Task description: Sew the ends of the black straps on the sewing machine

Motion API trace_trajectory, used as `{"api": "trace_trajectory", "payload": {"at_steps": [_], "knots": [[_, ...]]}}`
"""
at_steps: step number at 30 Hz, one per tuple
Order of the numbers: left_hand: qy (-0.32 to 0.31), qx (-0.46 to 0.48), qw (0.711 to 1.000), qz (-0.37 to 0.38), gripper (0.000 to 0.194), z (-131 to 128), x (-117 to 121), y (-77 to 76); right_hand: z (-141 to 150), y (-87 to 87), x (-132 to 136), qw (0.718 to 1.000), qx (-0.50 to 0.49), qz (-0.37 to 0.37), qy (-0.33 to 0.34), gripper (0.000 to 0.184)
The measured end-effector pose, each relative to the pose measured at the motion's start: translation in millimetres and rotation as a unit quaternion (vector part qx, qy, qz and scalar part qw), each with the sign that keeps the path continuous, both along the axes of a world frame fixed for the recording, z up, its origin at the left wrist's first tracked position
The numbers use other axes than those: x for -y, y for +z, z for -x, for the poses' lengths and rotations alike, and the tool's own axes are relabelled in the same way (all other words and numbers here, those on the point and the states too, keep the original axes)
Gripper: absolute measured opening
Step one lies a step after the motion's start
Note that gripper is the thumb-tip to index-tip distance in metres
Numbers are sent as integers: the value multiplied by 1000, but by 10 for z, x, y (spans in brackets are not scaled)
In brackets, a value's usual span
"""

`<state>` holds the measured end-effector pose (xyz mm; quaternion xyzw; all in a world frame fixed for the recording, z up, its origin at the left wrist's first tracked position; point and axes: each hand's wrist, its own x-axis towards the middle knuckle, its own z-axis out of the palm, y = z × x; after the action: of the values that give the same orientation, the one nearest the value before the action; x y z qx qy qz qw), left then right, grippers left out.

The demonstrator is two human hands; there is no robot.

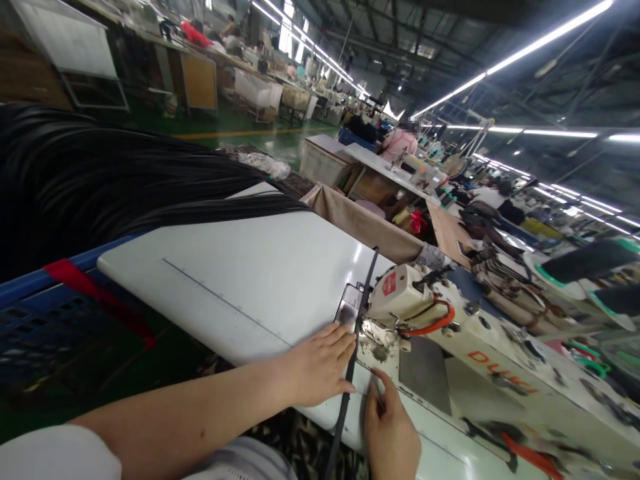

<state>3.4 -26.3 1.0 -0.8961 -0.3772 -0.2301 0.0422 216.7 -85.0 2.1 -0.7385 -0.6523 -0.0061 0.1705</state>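
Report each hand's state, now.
Left hand: open, fingers extended at the black strip.
Right hand: partly curled; whether it holds anything cannot be told.

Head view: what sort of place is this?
Probably a sewing factory floor: a sewing machine up close, a pile of long black strips, and rows of ceiling lights.

We see bright lights (550, 38) up high — and a green floor (233, 121), a yellow line (225, 135), a person in pink (399, 143)
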Motion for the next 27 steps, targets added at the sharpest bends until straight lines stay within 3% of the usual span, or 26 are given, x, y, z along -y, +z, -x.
{"api": "trace_trajectory", "payload": {"at_steps": [5, 12, 27], "knots": [[5, -9, 1000, -10, 81, -3, -9, -13, 10, -140, 54, 991, 72, -107, 47, 45], [8, -7, 1000, -11, 80, -12, -3, -13, 7, -159, 42, 981, 84, -159, 68, 44], [-6, -8, 1000, 0, 79, 6, -4, -11, 27, -100, 57, 982, 76, -155, 80, 39]]}}
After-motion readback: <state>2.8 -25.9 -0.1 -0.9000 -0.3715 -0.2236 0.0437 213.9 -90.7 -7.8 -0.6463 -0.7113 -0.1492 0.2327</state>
